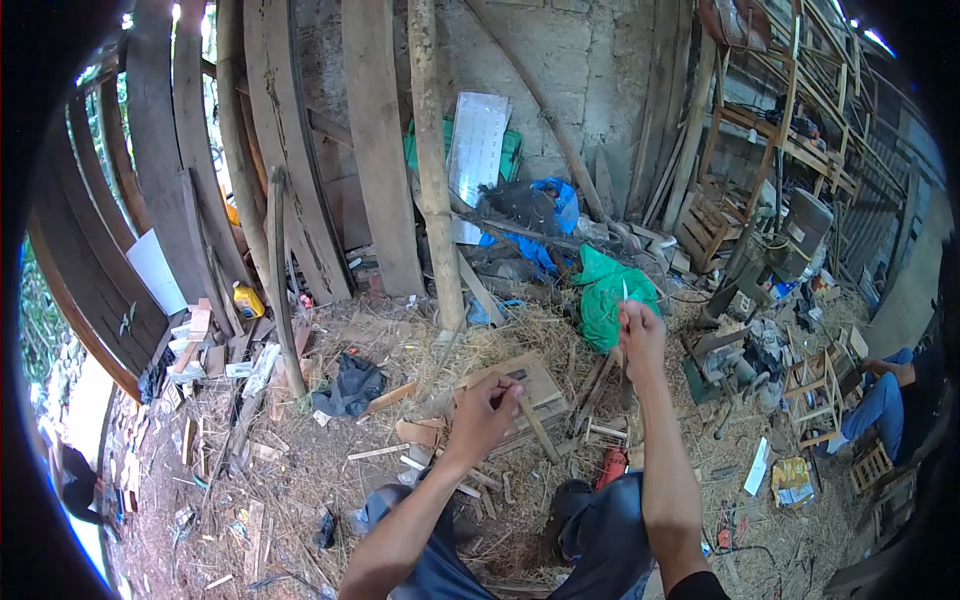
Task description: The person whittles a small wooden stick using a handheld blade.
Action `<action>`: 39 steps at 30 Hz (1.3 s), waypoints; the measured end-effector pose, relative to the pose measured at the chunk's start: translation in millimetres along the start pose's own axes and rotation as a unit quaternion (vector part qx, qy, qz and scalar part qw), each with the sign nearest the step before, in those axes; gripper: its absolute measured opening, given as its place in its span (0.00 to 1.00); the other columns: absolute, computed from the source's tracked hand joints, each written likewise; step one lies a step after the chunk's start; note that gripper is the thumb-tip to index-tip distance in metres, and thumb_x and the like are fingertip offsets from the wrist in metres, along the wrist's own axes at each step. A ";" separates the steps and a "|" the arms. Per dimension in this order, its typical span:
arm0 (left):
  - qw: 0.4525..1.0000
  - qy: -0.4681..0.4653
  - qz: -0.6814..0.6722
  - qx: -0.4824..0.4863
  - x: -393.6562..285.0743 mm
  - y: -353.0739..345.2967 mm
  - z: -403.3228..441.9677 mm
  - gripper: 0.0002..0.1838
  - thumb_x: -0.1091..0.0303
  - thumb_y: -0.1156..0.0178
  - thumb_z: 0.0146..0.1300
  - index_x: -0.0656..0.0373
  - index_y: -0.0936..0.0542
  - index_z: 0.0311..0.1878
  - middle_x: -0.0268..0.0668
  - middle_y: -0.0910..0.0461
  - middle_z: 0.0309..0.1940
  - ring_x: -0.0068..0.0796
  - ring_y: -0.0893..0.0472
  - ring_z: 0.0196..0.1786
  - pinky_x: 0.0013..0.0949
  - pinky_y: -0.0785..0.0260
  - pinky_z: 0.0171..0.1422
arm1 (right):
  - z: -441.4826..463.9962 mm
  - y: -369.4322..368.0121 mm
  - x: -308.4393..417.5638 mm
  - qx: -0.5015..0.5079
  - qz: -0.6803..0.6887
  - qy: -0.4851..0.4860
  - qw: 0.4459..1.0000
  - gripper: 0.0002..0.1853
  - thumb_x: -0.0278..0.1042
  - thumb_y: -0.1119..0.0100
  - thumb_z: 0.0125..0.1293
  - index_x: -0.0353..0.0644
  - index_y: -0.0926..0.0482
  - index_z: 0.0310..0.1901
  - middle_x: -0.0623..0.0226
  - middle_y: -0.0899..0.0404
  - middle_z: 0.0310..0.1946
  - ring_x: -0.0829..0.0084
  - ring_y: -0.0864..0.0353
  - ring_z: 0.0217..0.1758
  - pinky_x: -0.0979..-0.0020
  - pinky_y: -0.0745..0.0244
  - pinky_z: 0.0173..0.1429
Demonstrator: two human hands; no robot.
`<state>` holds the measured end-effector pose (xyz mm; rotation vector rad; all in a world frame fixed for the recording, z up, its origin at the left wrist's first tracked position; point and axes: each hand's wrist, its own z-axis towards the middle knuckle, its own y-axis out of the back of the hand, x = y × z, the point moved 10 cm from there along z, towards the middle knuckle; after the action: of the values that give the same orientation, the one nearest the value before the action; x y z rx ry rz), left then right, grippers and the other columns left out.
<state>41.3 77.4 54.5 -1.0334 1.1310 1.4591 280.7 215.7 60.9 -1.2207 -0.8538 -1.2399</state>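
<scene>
My left hand (485,415) is raised above a low wooden block (540,385), its fingers curled in a pinch. Whatever sits between those fingertips is too small to make out; a small dark piece shows beside them. A narrow wooden stick (540,430) slants down just right of this hand. Farther right and higher, my right hand (641,340) is closed on a thin, pale pointed object (625,289) that sticks up from the fingertips, in front of a green bag (603,290).
Straw and wood scraps cover the ground. A wooden post (432,180) stands ahead. A red object (611,467) lies near my knees, a black bag (357,386) at left. At right are a small wooden frame (812,395) and a seated person's leg (868,410).
</scene>
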 end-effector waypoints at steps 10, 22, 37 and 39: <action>0.987 -0.071 0.124 -0.072 -28.6 5.4 -1.3 0.07 0.71 0.43 0.63 0.67 0.25 0.38 0.41 0.22 0.23 0.24 0.25 0.25 0.29 0.34 0.31 | -71.0 -96.7 -9.0 0.247 0.007 -0.065 0.967 0.12 0.36 0.49 0.69 0.36 0.22 0.41 0.78 0.29 0.21 0.87 0.40 0.16 0.82 0.47 0.18; 0.954 -0.138 0.239 -0.117 -31.6 10.8 -3.2 0.06 0.70 0.42 0.62 0.62 0.25 0.38 0.46 0.22 0.22 0.44 0.21 0.24 0.37 0.31 0.29 | -62.5 -80.6 -6.8 0.188 0.032 -0.103 0.976 0.14 0.39 0.49 0.69 0.34 0.23 0.43 0.77 0.30 0.20 0.88 0.41 0.16 0.82 0.49 0.18; 0.958 -0.126 0.230 -0.115 -32.2 13.3 -2.7 0.05 0.70 0.42 0.61 0.61 0.24 0.37 0.45 0.22 0.22 0.43 0.21 0.24 0.38 0.32 0.28 | -16.3 -15.1 -19.8 0.054 0.049 -0.078 0.994 0.12 0.38 0.49 0.69 0.37 0.23 0.41 0.76 0.28 0.23 0.86 0.40 0.15 0.82 0.48 0.18; 0.955 -0.134 0.232 -0.125 -33.4 13.0 -3.7 0.05 0.70 0.41 0.60 0.61 0.25 0.37 0.44 0.21 0.23 0.44 0.20 0.26 0.39 0.31 0.28 | -35.2 -39.0 -13.6 0.104 0.053 -0.090 0.989 0.12 0.38 0.49 0.69 0.37 0.23 0.42 0.76 0.28 0.23 0.86 0.40 0.15 0.82 0.48 0.18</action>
<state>34.0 66.3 87.9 -0.7276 1.0488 2.0918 235.4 188.2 48.9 -1.2032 -1.0104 -0.9404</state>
